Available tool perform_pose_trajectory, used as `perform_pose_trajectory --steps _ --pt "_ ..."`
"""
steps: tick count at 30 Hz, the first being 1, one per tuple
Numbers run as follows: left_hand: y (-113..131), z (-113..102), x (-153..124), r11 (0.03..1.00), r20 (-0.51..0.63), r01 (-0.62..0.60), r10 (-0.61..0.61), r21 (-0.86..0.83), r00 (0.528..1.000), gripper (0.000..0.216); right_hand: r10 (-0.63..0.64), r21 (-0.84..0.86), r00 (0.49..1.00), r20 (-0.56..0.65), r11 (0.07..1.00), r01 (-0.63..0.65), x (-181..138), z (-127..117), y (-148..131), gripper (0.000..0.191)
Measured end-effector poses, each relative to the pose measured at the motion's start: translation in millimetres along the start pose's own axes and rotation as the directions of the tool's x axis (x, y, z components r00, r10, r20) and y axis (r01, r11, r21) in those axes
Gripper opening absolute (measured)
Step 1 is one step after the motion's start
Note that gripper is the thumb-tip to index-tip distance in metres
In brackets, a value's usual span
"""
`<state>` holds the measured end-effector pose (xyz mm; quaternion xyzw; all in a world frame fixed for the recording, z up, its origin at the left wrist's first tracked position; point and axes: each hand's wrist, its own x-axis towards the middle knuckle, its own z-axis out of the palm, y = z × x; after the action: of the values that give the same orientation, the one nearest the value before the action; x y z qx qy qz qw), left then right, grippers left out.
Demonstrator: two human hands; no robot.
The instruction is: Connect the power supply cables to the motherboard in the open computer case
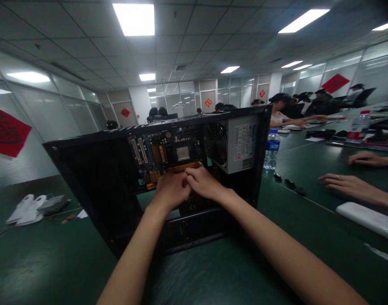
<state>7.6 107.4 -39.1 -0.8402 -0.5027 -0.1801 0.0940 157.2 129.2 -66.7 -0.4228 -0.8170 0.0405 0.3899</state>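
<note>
A black computer case (264,127) stands upright with its open side facing me. Inside it, a motherboard (169,148) carries a square metal-topped processor (183,153) and several slots. The silver power supply (243,146), with a round fan grille, fills the upper right corner. My left hand (171,186) is closed at the board's lower edge, beside the yellow memory slots (184,167). Against it rests my right hand (203,181), closed too, its fingers bent over the same edge. Whatever the fingers grip or press is hidden behind the hands.
On the right lie another person's hands (348,186) and a long white object (367,218). A blue-capped bottle (272,150) and small black pieces (289,184) are near the case. At left sit a white bag (27,209) and a grey box (52,204) on the green table (194,275).
</note>
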Motion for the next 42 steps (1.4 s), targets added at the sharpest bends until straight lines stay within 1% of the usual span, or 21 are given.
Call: perform_pose_trajectory --steps 2,3,4,6,7,8,11,13,16,18,20,22,24,28,30,32,34,36,39,40,42 --pt "-3.3 5.7 -0.4 0.997 0.066 -0.070 0.071 -0.026 0.995 0.026 0.072 -0.057 0.981 0.180 0.996 -0.062 -1.5 2.1 2.5 0.030" --pt "-5.1 9.1 -0.9 0.992 0.131 -0.112 0.118 -0.053 0.984 0.025 0.116 -0.108 0.948 0.296 0.990 -0.088 -3.2 2.9 3.5 0.030" --pt "-6.7 12.6 -1.5 0.986 0.206 -0.144 0.160 -0.088 0.965 0.024 0.157 -0.159 0.901 0.404 0.982 -0.100 -5.4 3.6 4.4 0.027" --pt "-9.1 18.9 -2.9 0.976 0.333 -0.147 0.193 -0.159 0.923 0.020 0.196 -0.231 0.818 0.541 0.970 -0.080 -10.0 4.4 5.1 0.020" --pt "-9.8 21.4 -3.4 0.974 0.372 -0.126 0.189 -0.187 0.909 0.019 0.193 -0.244 0.801 0.567 0.968 -0.060 -12.0 4.5 5.1 0.017" --pt "-10.3 23.4 -3.7 0.972 0.386 -0.106 0.182 -0.211 0.904 0.019 0.180 -0.243 0.800 0.572 0.969 -0.045 -13.5 4.4 4.9 0.015" --pt "-12.9 26.0 -3.2 0.963 0.370 -0.107 0.195 -0.247 0.908 0.018 0.146 -0.206 0.814 0.563 0.978 -0.033 -15.0 3.5 4.3 0.017" --pt "-16.4 24.9 -1.9 0.961 0.362 -0.109 0.200 -0.256 0.910 0.015 0.107 -0.160 0.839 0.533 0.987 -0.024 -13.9 3.0 3.9 0.019" --pt "-24.1 17.8 0.3 0.956 0.342 -0.065 0.165 -0.286 0.925 0.013 0.047 -0.121 0.911 0.410 0.993 0.004 -10.4 3.2 1.1 0.021" --pt "-28.8 7.8 0.7 0.950 0.292 -0.029 0.125 -0.312 0.948 0.013 0.029 -0.078 0.961 0.274 0.997 -0.007 -7.3 3.6 -3.2 0.020" --pt "-31.0 -7.1 -0.9 0.933 0.224 -0.006 0.092 -0.360 0.970 0.018 0.052 0.018 0.995 0.084 0.998 -0.053 -3.8 3.9 -8.4 0.022" --pt "-30.0 -25.9 -5.2 0.897 0.182 -0.006 0.096 -0.443 0.979 0.028 0.125 0.149 0.988 -0.093 0.983 -0.110 -0.9 3.9 -12.4 0.024" --pt "-26.7 -46.1 -12.1 0.859 0.203 -0.005 0.127 -0.512 0.971 0.036 0.197 0.270 0.964 -0.181 0.952 -0.144 0.9 3.5 -13.8 0.026" --pt "-20.3 -79.3 -29.4 0.822 0.337 0.020 0.211 -0.569 0.917 0.040 0.246 0.430 0.950 -0.190 0.891 -0.145 1.4 1.9 -11.8 0.033" --pt "-17.9 -88.7 -36.5 0.810 0.379 0.029 0.242 -0.586 0.893 0.043 0.269 0.476 0.945 -0.184 0.866 -0.154 1.1 0.9 -11.5 0.036" --pt "-14.6 -93.0 -40.6 0.814 0.381 0.009 0.262 -0.581 0.887 0.044 0.268 0.489 0.947 -0.178 0.859 -0.151 0.6 0.3 -12.0 0.038" --pt "-9.8 -93.5 -41.5 0.825 0.340 -0.027 0.262 -0.564 0.903 0.035 0.208 0.446 0.961 -0.185 0.888 -0.107 -0.3 -0.1 -12.5 0.040" --pt "-4.4 -91.8 -39.8 0.825 0.283 -0.046 0.245 -0.564 0.927 0.030 0.098 0.379 0.978 -0.182 0.925 -0.022 -1.3 -1.1 -12.6 0.041" --pt "1.5 -88.3 -35.2 0.809 0.202 -0.028 0.180 -0.587 0.963 0.036 -0.031 0.387 0.987 -0.158 0.917 0.091 -2.4 -5.6 -14.0 0.041" --pt "2.5 -87.2 -33.6 0.808 0.172 -0.018 0.147 -0.588 0.974 0.038 -0.036 0.432 0.985 -0.171 0.895 0.108 -2.4 -8.1 -15.5 0.041" --pt "3.4 -85.2 -30.4 0.808 0.096 -0.002 0.072 -0.589 0.993 0.040 0.033 0.565 0.975 -0.218 0.819 0.099 -2.5 -14.4 -20.9 0.046"
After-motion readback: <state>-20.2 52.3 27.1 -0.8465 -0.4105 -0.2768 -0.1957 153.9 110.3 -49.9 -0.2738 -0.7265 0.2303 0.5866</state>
